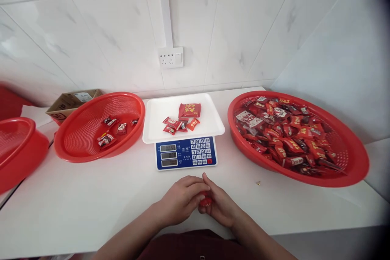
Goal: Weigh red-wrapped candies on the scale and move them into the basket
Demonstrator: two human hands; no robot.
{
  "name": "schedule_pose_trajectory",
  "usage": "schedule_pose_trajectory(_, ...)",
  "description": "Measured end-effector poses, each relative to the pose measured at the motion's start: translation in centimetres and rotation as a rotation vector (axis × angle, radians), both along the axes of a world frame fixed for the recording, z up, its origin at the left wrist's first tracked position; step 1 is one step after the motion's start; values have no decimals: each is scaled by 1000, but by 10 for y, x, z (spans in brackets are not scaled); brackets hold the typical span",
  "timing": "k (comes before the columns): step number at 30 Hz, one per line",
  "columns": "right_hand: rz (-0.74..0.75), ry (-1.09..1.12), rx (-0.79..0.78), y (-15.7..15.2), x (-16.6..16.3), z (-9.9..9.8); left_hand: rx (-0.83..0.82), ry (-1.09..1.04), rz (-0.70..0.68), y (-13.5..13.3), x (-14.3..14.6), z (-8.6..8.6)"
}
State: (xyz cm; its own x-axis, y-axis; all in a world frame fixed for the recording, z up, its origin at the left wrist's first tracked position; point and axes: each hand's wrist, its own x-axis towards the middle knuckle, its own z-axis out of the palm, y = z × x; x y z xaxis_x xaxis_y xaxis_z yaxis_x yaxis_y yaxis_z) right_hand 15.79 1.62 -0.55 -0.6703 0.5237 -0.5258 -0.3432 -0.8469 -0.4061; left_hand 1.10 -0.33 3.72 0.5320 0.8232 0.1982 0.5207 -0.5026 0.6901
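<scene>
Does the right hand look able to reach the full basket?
Probably yes: only open table separates right hand and basket, though it and the left hand hold a small red thing.

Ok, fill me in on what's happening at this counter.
A person has both hands together near the front edge of the counter: the left hand and right hand close around a small red sweet. Just beyond them stands a blue scale whose white tray holds a few red packets. The red basket on the left has only a handful of sweets; the wide basket on the right is heaped with them.
</scene>
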Motion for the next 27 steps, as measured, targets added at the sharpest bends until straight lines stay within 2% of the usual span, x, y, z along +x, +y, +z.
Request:
schedule_pose_trajectory(3, -1, -18, 53, 4, 3, -1, 8, 9, -5, 5, -5, 5)
schedule_pose_trajectory(6, -23, -5, 98, 9, 6, -1, 128, 63, 10, 24, -11, 18)
schedule_pose_trajectory(10, 4, 16, 82, 12, 10, -1, 272, 173, 95, 70, -17, 47)
schedule_pose_trajectory(13, 30, 4, 107, 9, 9, 0, 275, 276, 128, 113, -16, 66)
schedule_pose_trajectory(15, 37, -7, 137, 8, 8, 1, 246, 385, 128, 142, -13, 73)
schedule_pose_trajectory(18, 29, -11, 193, 7, 10, 2, 183, 566, 130, 178, -7, 73)
schedule_pose_trajectory(21, 6, 6, 228, 6, 13, 3, 152, 671, 123, 200, -5, 66)
schedule_pose_trajectory(27, 5, 40, 228, 6, 15, 5, 143, 653, 116, 205, -17, 65)
